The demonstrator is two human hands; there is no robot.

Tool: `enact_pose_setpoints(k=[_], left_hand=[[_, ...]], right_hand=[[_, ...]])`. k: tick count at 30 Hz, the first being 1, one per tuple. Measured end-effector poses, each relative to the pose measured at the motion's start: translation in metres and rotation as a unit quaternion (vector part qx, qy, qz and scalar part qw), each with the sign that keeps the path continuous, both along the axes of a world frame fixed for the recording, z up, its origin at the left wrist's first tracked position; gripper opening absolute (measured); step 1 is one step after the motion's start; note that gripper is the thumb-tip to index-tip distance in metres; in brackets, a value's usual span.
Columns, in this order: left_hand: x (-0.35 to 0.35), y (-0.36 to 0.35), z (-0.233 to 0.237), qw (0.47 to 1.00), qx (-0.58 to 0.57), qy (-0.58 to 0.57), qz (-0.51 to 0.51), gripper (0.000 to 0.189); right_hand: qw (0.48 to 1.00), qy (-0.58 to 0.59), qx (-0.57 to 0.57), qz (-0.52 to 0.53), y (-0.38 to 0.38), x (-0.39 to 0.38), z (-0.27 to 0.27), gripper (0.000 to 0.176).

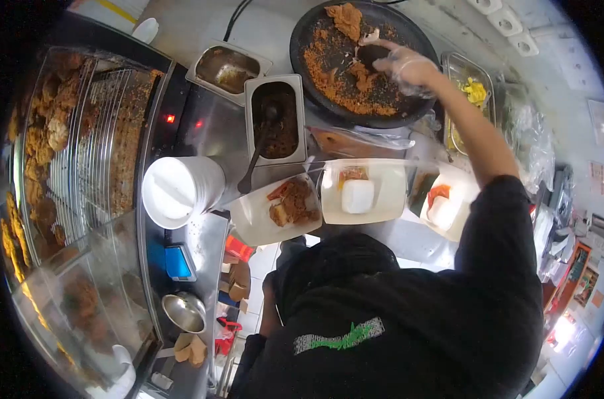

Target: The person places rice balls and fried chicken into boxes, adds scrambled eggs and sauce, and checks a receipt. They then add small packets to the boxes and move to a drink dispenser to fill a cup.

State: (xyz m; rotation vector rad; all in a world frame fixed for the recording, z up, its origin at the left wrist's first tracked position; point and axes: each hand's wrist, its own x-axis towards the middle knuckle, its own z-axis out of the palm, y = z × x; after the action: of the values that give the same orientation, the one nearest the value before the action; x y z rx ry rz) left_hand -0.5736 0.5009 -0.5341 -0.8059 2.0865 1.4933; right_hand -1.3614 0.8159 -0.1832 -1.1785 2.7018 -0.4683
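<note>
My right hand, in a clear plastic glove, reaches over a wide black round dish. Its fingers are apart, the index finger stretched towards a whitish bit near a piece of fried chicken. Brown crumbs and torn chicken pieces lie spread across the dish. Low beside my body, my left forearm shows, but the fingers are hidden. Between the dish and me stand three food boxes: one with chicken, one with a white rice block, one with rice and something red.
A metal pan of dark sauce holds a ladle, beside another metal pan. White tubs stand by a fried-chicken display. At right is a tray with yellow pieces; a metal bowl sits lower left.
</note>
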Motion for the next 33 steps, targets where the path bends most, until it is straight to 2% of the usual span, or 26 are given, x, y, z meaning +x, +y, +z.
enact_pose_setpoints(k=[1,2,3,4,5,6,8,10,12,13,14,16,17,18,20,22,23,24,26,27,28,29,30,31,33], left_hand=[[0.007,0.011,-0.002,0.897,0.284,-0.020,0.338,0.042],[0.030,0.007,0.011,0.954,0.183,-0.010,0.236,0.043],[0.030,0.005,0.005,0.988,0.079,0.018,0.130,0.044],[0.017,0.007,-0.010,0.998,-0.025,0.053,0.026,0.045],[0.021,0.009,-0.011,0.999,-0.043,0.018,0.010,0.047],[0.024,0.011,-0.009,0.999,-0.045,0.004,0.020,0.048],[0.012,0.017,0.007,0.999,-0.040,-0.012,0.033,0.049],[0.013,0.019,0.016,0.998,-0.041,-0.014,0.035,0.049],[0.014,0.019,0.019,0.999,-0.045,-0.014,0.028,0.050],[0.009,0.022,0.014,0.998,-0.050,-0.009,0.028,0.051],[0.011,0.019,0.012,0.998,-0.050,-0.004,0.026,0.051],[0.005,0.016,0.015,0.998,-0.053,-0.003,0.020,0.052],[-0.004,0.017,0.014,0.998,-0.058,0.000,0.019,0.052],[-0.004,0.018,0.015,0.998,-0.064,-0.002,0.017,0.053],[0.005,0.022,0.012,0.996,-0.089,-0.013,0.001,0.054],[0.011,0.021,0.016,0.993,-0.112,-0.015,-0.016,0.055],[0.014,0.018,0.038,0.993,-0.114,-0.020,-0.029,0.055],[0.012,0.007,0.065,0.992,-0.118,-0.023,-0.045,0.055],[-0.008,0.017,0.042,0.992,-0.120,-0.001,-0.047,0.056],[0.000,0.024,0.028,0.994,-0.073,0.010,0.085,0.057],[0.011,0.022,0.040,0.995,-0.069,0.013,0.066,0.056],[0.001,0.023,0.044,0.996,-0.066,0.029,0.056,0.056],[-0.011,0.022,0.054,0.996,-0.065,0.041,0.047,0.055],[-0.014,0.025,0.063,0.996,-0.064,-0.004,0.056,0.053],[-0.003,0.026,0.059,0.990,-0.128,-0.033,-0.049,0.050]], right_hand=[[0.983,-0.145,-0.025,-0.105,-0.010,0.020,0.032,0.060],[0.936,-0.262,-0.060,-0.226,-0.021,0.040,0.066,0.060],[0.941,-0.245,-0.103,-0.212,-0.017,0.050,0.088,0.060],[0.934,-0.251,-0.122,-0.221,-0.018,0.056,0.107,0.061],[0.928,-0.257,-0.142,-0.230,-0.018,0.063,0.125,0.062],[0.906,-0.298,-0.141,-0.267,-0.019,0.080,0.140,0.064],[0.931,-0.256,-0.082,-0.247,-0.028,0.084,0.131,0.066],[0.985,-0.101,0.037,-0.134,-0.041,0.095,0.065,0.065],[0.990,-0.097,0.027,-0.096,-0.031,0.089,0.027,0.064],[0.995,-0.074,0.022,-0.066,-0.037,0.073,0.034,0.063],[0.988,-0.118,0.005,-0.098,-0.030,0.067,0.045,0.062],[0.961,-0.219,-0.029,-0.165,-0.032,0.071,0.105,0.061],[0.954,-0.226,-0.049,-0.192,-0.031,0.059,0.120,0.061],[0.943,-0.241,-0.066,-0.221,-0.023,0.052,0.130,0.061],[0.938,-0.227,-0.074,-0.251,-0.019,0.051,0.116,0.061],[0.957,-0.144,-0.060,-0.244,-0.022,0.035,0.054,0.063],[0.985,-0.015,-0.003,-0.170,-0.005,0.013,-0.013,0.067],[0.980,-0.071,0.001,-0.187,-0.003,0.019,-0.011,0.067],[0.975,-0.128,-0.022,-0.179,-0.005,0.002,0.016,0.065],[0.974,-0.146,-0.050,-0.165,-0.004,-0.002,0.029,0.062],[0.971,-0.165,-0.078,-0.151,-0.003,-0.006,0.043,0.059],[0.954,-0.197,-0.106,-0.197,-0.020,0.006,0.085,0.056],[0.950,-0.197,-0.114,-0.215,-0.030,0.005,0.098,0.052],[0.945,-0.196,-0.122,-0.232,-0.040,0.004,0.110,0.049],[0.943,-0.174,-0.149,-0.241,-0.068,0.006,0.119,0.045]])
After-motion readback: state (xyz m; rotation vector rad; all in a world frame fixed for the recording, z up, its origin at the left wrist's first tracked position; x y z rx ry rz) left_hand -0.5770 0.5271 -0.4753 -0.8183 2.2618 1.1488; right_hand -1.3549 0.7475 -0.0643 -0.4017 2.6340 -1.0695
